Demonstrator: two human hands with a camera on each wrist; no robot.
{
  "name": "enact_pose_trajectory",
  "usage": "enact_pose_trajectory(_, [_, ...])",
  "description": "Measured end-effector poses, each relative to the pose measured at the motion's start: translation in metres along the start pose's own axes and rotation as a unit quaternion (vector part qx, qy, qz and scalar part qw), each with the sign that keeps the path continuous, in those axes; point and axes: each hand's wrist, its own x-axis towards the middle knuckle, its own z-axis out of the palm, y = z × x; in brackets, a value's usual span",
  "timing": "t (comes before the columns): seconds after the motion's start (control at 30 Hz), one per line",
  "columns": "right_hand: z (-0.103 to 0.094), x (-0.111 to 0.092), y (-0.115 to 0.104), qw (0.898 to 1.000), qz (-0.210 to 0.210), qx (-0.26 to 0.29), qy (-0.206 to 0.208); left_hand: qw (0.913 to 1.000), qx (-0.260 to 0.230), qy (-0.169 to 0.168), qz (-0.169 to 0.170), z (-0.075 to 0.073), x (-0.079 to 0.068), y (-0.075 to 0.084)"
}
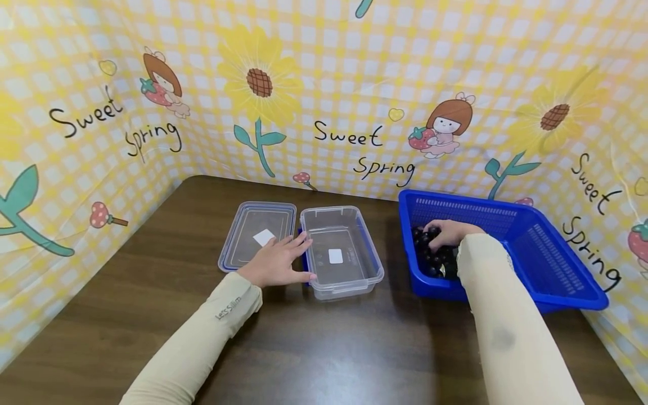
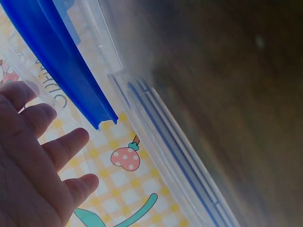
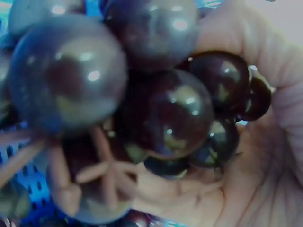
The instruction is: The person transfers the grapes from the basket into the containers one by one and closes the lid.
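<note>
A clear plastic food container [image 1: 349, 270] with a white label on its base stands in the middle of the table. Spread over its left side is my left hand [image 1: 275, 261], fingers straight and tips at the rim, beside a blue side clip [image 2: 61, 61]. To the right, inside a blue plastic basket [image 1: 547, 236], my right hand [image 1: 448, 232] curls round a bunch of dark grapes [image 1: 430, 263]. In the right wrist view the round, glossy grapes [image 3: 165, 113] and their pale stems [image 3: 109, 170] lie against the palm and fingers.
A clear lid [image 1: 258, 216] with a blue seal and white label lies flat left of the container, partly under my left hand. Yellow checked cloth [image 1: 344, 95] walls in the brown table [image 1: 324, 349] at the back and sides.
</note>
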Motion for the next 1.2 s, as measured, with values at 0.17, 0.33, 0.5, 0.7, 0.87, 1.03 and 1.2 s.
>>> enact_pose_trajectory(0.17, [-0.010,-0.008,-0.007,0.999,0.004,0.031,0.023,1.0000,0.004,-0.005,-0.004,0.000,0.002,-0.001])
enact_pose_trajectory(0.33, [-0.021,-0.018,-0.015,0.996,0.010,0.085,0.034,0.9999,0.006,-0.011,-0.004,0.000,0.004,-0.002])
enact_pose_trajectory(0.5, [-0.034,-0.029,-0.026,0.992,0.022,0.118,0.049,0.9999,0.002,-0.015,-0.005,0.000,0.003,-0.004])
enact_pose_trajectory(0.7, [-0.046,-0.043,-0.031,0.981,-0.020,0.169,0.089,0.9999,0.006,-0.014,-0.006,-0.002,0.004,-0.003])
enact_pose_trajectory(0.87, [-0.050,-0.055,-0.024,0.956,-0.054,0.260,0.126,0.9999,0.000,-0.017,-0.001,-0.001,0.008,-0.001])
enact_pose_trajectory(1.03, [-0.052,-0.065,-0.022,0.946,-0.051,0.272,0.171,0.9999,0.000,-0.013,0.002,0.001,0.009,-0.001])
enact_pose_trajectory(1.2, [-0.051,-0.070,-0.032,0.937,-0.054,0.266,0.219,0.9997,0.022,-0.007,-0.001,0.001,0.008,-0.004])
